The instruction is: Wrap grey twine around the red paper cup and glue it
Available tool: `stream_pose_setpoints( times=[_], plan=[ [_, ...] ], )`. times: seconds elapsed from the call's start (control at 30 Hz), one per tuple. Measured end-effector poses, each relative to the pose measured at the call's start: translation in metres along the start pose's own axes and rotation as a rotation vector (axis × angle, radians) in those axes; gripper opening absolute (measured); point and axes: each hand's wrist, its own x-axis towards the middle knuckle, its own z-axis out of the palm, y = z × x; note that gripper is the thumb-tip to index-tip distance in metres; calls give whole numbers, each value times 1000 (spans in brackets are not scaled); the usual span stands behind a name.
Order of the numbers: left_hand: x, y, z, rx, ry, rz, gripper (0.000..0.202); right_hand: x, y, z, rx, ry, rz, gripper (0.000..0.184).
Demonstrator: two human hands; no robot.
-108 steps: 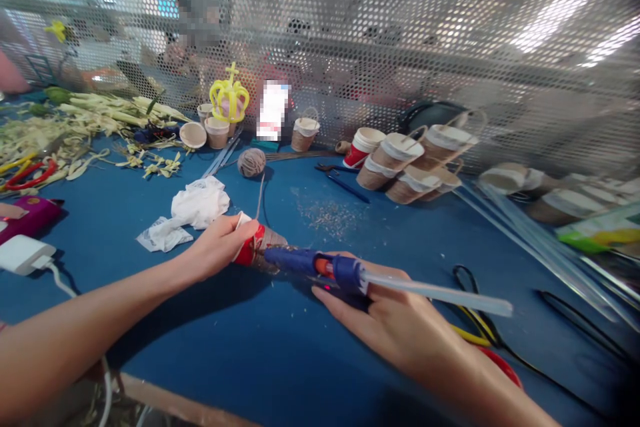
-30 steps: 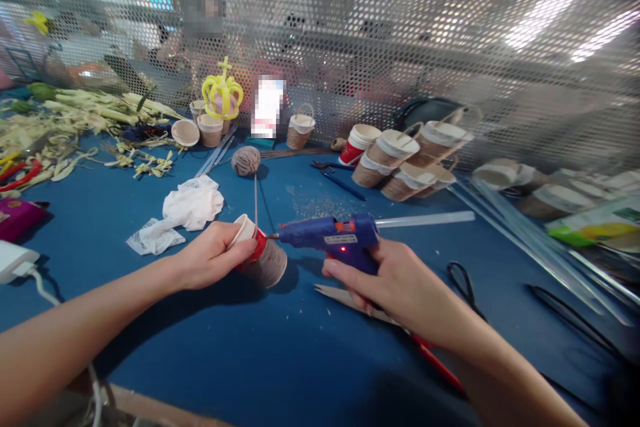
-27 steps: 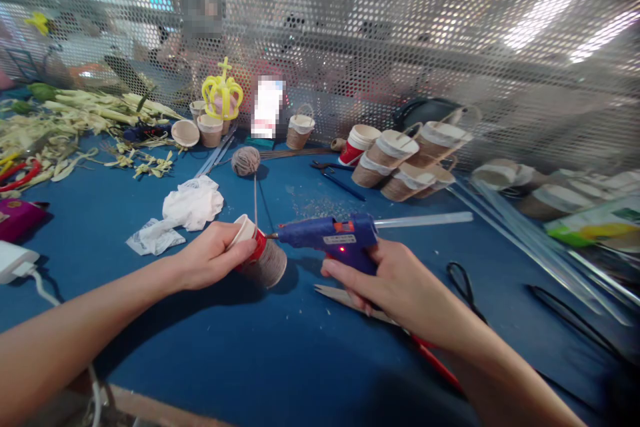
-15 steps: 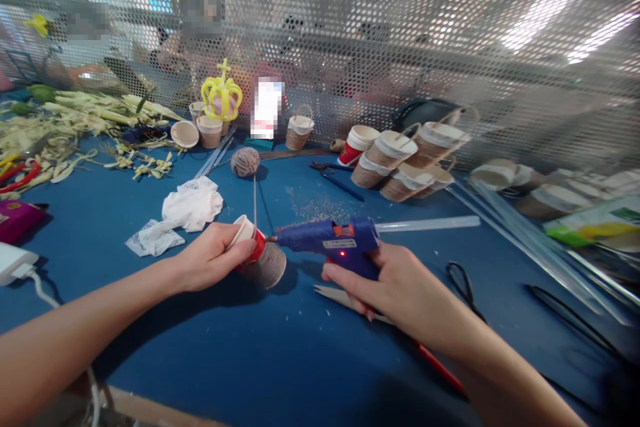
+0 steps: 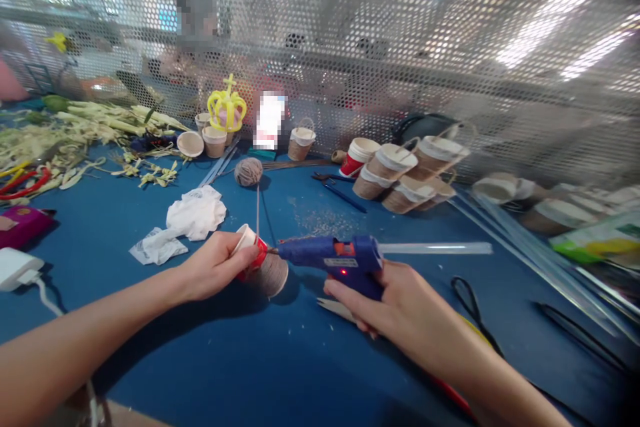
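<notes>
My left hand (image 5: pixel 213 268) grips a red paper cup (image 5: pixel 263 265) lying on its side, its lower part wrapped in brown twine. A strand of twine runs up from the cup to a twine ball (image 5: pixel 248 171). My right hand (image 5: pixel 387 303) is closed round the handle of a blue hot glue gun (image 5: pixel 333 255), whose red light is on. A clear glue stick (image 5: pixel 435 248) pokes out of its back. The gun's nozzle touches the cup at the edge of the twine wrap.
A blue table (image 5: pixel 215 360) carries a white crumpled cloth (image 5: pixel 195 213), several twine-wrapped cups (image 5: pixel 410 173), a yellow crown (image 5: pixel 227 107), palm strips (image 5: pixel 75 133), long glue sticks (image 5: pixel 540 247) and black cables (image 5: pixel 475 307). A perforated metal screen (image 5: pixel 400 47) stands behind, with a person beyond it.
The glue gun has swung from lying beside the cup to pointing its nozzle at it. In the last second both hands hold nearly still; the view has shifted slightly.
</notes>
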Motion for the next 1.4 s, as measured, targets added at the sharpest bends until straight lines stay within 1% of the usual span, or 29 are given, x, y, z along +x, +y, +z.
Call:
stream_pose_setpoints(
  times=[0.23,0.37,0.57,0.77,0.83,1.0,1.1,1.17,1.3,1.4],
  plan=[
    [1,-2,0,-16,3,2,33,0,1,1,-38,-5,-44,34],
    [2,1,0,-40,9,-3,31,-1,1,2,-26,-15,-53,31],
    [3,0,1,-56,19,-16,31,-2,2,4,-33,25,-75,23],
    [2,-1,1,-64,21,-16,32,-3,3,5,-77,56,-120,24],
    [2,-1,0,-62,24,-13,33,-3,4,6,-127,66,-175,21],
    [3,0,1,-126,16,-52,33,-6,6,8,-254,144,-406,16],
    [3,2,2,-138,49,-81,32,-8,6,10,-287,177,-502,14],
    [4,4,2,-131,70,-96,32,-8,5,11,-299,174,-559,13],
    [4,8,3,-185,54,-121,30,-9,2,14,-255,161,-608,14],
    [4,7,4,-188,62,-128,29,-10,1,16,-241,143,-600,13]
  ],
)
